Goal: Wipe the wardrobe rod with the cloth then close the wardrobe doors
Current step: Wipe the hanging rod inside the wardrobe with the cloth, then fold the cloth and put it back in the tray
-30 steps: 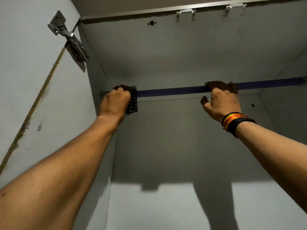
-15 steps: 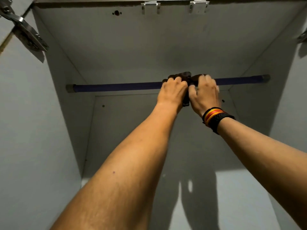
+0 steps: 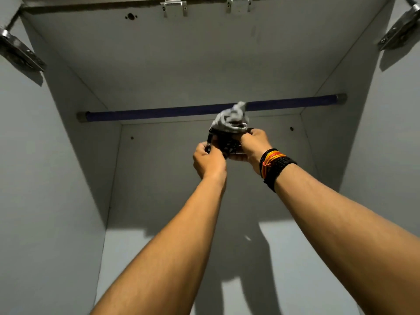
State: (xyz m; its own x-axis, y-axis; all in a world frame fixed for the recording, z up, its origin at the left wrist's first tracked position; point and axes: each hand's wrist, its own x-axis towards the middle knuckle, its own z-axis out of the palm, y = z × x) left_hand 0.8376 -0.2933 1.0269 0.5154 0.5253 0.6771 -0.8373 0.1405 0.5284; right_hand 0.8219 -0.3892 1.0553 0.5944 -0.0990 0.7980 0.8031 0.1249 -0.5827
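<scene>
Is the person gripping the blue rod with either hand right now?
No: both the left hand and right hand hold the cloth below the blue rod.

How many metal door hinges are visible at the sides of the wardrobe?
2. One hinge is at the upper left edge, and the other hinge is at the upper right edge. Both are partly cropped; lower hinges may be out of view.

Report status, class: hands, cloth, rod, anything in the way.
Left hand and right hand both shut on cloth. Cloth held just below rod, off it. Nothing blocking the rod.
</scene>
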